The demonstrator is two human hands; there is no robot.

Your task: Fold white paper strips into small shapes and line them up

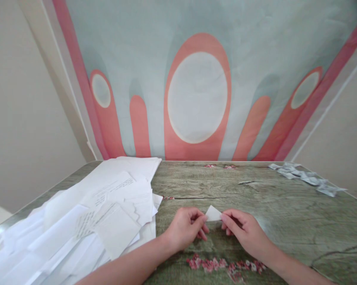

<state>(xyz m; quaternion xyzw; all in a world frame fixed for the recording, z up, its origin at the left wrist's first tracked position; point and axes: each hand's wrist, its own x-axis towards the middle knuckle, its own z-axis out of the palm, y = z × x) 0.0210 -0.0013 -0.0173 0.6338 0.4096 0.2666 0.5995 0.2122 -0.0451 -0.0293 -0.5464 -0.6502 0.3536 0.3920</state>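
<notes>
A small white piece of paper [213, 214], roughly triangular with its point away from me, is held just above the wooden table. My left hand [187, 225] pinches its left corner between thumb and forefinger. At the opposite corner, my right hand [240, 227] pinches the paper the same way. Both hands are closed, with the other fingers curled below. Whether the paper is folded, I cannot tell. Left of my left hand lies a large loose pile of white paper sheets [116, 229], some bearing printed text.
Several small folded paper pieces [307, 178] lie in a row at the table's far right. The wood-patterned table [196, 180] carries printed pink flowers [208, 263]. Behind it hangs a pale blue backdrop [154, 47] with coral shapes, between plain walls.
</notes>
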